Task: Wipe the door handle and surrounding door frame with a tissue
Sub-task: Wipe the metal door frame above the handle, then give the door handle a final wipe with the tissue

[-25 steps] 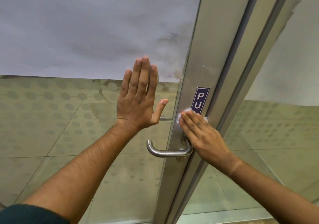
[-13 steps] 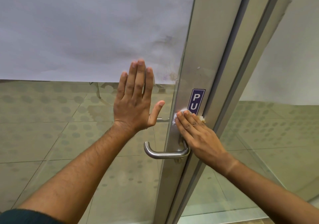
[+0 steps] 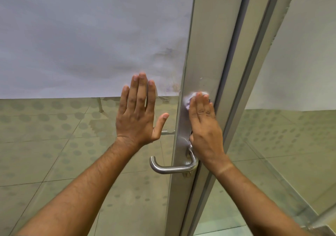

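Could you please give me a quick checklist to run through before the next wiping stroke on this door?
1. Tissue under the right hand and pressed to the door frame: ok; it shows at the fingertips.
2. Left hand flat on the glass, bracing the door: ok.
3. Door handle free of both hands, so a stroke can reach it: ok.
4. Handle wiped clean: cannot tell; no dirt or streaks can be made out on it.
5. Frame above the tissue clean: not ok; small specks show there.
6. Tissue fit for further use: cannot tell; mostly covered.
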